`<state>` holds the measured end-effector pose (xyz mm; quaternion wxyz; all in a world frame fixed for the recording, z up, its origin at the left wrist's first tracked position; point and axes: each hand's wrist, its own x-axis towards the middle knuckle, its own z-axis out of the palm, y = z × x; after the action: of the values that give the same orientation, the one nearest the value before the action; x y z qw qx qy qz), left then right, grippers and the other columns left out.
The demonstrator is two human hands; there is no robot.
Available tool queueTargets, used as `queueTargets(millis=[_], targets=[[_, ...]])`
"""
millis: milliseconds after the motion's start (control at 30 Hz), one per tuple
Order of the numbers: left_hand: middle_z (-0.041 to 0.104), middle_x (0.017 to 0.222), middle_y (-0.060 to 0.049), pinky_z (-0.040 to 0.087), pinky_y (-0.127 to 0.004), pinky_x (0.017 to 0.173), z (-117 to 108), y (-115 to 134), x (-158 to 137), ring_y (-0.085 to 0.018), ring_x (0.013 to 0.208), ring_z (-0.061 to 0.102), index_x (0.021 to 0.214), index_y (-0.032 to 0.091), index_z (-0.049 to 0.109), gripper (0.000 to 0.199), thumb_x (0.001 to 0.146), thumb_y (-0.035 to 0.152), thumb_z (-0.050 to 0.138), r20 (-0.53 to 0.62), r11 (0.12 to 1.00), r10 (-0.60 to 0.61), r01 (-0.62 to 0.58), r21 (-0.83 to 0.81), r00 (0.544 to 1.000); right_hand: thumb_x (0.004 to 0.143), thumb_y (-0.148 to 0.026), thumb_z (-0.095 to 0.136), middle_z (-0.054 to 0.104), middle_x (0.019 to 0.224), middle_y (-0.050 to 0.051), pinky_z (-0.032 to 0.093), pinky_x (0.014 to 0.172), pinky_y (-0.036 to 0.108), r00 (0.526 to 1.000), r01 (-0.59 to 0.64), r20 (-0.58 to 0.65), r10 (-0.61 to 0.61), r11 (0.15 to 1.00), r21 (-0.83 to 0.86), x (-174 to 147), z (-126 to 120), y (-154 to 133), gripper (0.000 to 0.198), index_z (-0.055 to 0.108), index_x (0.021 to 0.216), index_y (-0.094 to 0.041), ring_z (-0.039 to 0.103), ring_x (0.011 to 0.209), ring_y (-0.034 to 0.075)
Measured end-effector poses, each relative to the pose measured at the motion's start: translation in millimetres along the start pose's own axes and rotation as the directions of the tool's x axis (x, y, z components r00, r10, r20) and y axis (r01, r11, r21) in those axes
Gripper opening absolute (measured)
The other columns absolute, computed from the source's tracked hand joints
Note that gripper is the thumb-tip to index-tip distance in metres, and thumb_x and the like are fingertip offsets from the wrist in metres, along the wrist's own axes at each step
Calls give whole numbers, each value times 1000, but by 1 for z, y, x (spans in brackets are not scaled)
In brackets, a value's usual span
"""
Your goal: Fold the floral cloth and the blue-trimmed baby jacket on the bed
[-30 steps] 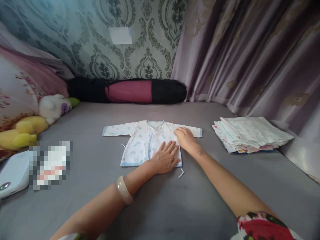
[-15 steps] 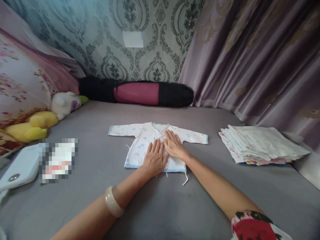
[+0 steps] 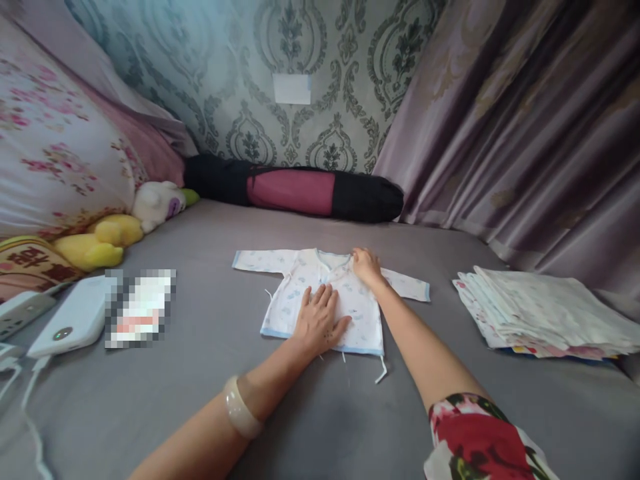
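Observation:
A white baby shirt (image 3: 361,312) with pale blue prints and blue trim lies flat, both sleeves spread out and its ties trailing at the sides and hem. Flat on the front of it rests my left hand (image 3: 321,319), fingers stretched and thumb apart. My right hand (image 3: 367,268) is at the shoulder by the neckline, where its fingers curl onto the fabric in a pinch. The fingertips are partly hidden.
The grey sheet (image 3: 200,387) lies under everything. To the right sits a stack of folded cloths (image 3: 545,310). A white power bank (image 3: 77,317), a cable and plush toys (image 3: 113,240) line the left. A black and maroon long bag (image 3: 293,190) lies along the wall.
My right hand has moved from the shirt's chest up to its shoulder, and its flat fingers have curled in. The left hand stays on the front. The view has shifted slightly left.

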<state>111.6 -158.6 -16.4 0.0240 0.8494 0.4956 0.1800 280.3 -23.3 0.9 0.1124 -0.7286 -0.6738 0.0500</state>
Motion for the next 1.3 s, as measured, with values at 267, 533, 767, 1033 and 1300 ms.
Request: queueTargets(millis=[267,533,767,1033,1300], targets=[[50,142,-12,24,-58,112,0,-8,5,-31,134,39,133,15,49,50,95,45,39,-15,999,-29,29,20,999,90,-29,53,62,116,8,38,92,35,998,-59,31,58,998,16,25,10,4,21,68,104,-23,51,114,25],[38,150,-12,24,-57,113,10,-5,3,-32,140,30,143,14,39,58,97,47,28,42,994,-66,63,85,997,96,-24,43,56,122,12,33,95,38,996,-68,-53,67,998,-15,14,15,1,24,61,112,-19,46,117,27],[40,149,-11,23,-56,114,-1,-8,6,-31,140,30,139,15,45,58,97,51,28,15,995,-90,90,42,996,95,-23,45,56,124,13,31,97,40,992,113,-42,-116,991,-72,12,4,-35,29,61,118,-20,44,118,28],[40,148,-17,21,-62,110,-6,-27,3,-38,141,25,139,20,46,63,93,60,30,-6,953,-278,277,121,960,97,-24,40,56,121,10,32,94,37,973,232,14,-232,973,0,17,23,-90,32,61,121,-26,44,116,27],[34,151,-18,17,-64,110,7,-27,1,-40,141,23,146,19,37,67,94,60,23,-2,943,-293,289,166,956,95,-16,41,55,118,13,33,92,36,973,217,-68,-219,976,-32,25,34,-98,24,61,109,-18,46,112,26]])
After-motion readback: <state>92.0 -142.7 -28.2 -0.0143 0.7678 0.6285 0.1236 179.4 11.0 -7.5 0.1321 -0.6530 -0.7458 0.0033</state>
